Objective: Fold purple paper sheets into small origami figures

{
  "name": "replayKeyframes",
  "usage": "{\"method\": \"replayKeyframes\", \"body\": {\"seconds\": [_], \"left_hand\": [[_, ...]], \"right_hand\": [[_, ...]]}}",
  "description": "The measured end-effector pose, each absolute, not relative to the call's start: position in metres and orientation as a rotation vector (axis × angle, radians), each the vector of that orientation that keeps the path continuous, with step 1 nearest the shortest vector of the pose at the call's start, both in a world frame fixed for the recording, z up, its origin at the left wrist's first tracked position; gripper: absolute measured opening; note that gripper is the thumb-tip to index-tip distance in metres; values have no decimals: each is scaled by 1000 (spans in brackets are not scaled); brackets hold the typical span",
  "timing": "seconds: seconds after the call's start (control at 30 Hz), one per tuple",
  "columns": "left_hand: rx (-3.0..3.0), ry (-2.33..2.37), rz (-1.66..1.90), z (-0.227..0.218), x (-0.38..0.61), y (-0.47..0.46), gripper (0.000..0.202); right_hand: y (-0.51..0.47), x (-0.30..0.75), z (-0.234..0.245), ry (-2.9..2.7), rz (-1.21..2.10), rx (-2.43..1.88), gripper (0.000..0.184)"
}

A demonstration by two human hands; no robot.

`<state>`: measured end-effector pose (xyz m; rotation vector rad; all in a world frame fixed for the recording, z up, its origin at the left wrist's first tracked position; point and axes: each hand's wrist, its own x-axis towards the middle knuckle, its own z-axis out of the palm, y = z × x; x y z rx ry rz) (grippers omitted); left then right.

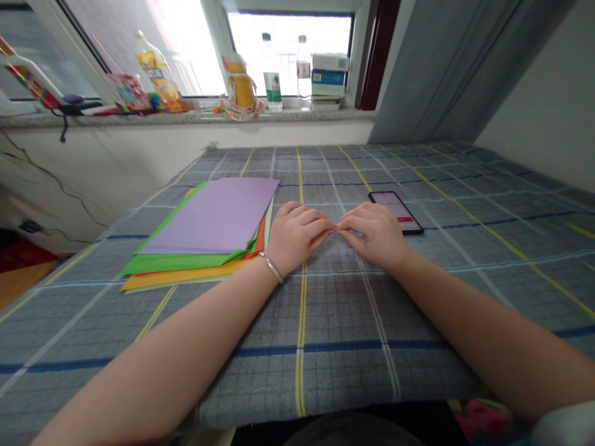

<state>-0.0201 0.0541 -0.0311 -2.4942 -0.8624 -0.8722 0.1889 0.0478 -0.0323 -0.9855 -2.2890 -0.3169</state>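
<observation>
Over the plaid cloth, my left hand [300, 234] and my right hand [374, 232] meet fingertip to fingertip. Both pinch a tiny purple piece of paper [336, 230], mostly hidden by the fingers, so its shape cannot be made out. A silver bangle [272, 268] circles my left wrist. Left of that hand lies a stack of coloured paper, with a purple sheet [214, 217] on top and green, red and orange sheets [186, 276] sticking out below. Just beyond my right hand a phone [397, 212] lies face up with its screen lit.
The grey plaid tablecloth [339, 310] covers the surface up to the wall. Behind it, a windowsill [195, 116] carries an orange drink bottle [160, 74], a yellow cup [240, 87], a clear bottle [304, 74] and boxes [329, 80]. A grey curtain [432, 68] hangs at right.
</observation>
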Motion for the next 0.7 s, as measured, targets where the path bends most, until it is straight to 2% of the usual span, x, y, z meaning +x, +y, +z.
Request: {"method": "replayKeyframes", "body": {"seconds": [0.2, 0.47, 0.6, 0.7], "left_hand": [[-2462, -896, -804, -33, -28, 63, 30], [-2385, -933, -675, -30, -43, 73, 28], [-2444, -870, -571, -28, -44, 73, 20], [-2629, -789, -533, -28, -44, 70, 15]], "right_hand": [[52, 196, -33, -2305, -210, -985, 22], [56, 210, -31, -2314, -300, -1140, 15], [55, 210, -28, -2443, -239, -1025, 6], [54, 210, -29, -2508, -77, -954, 14]]}}
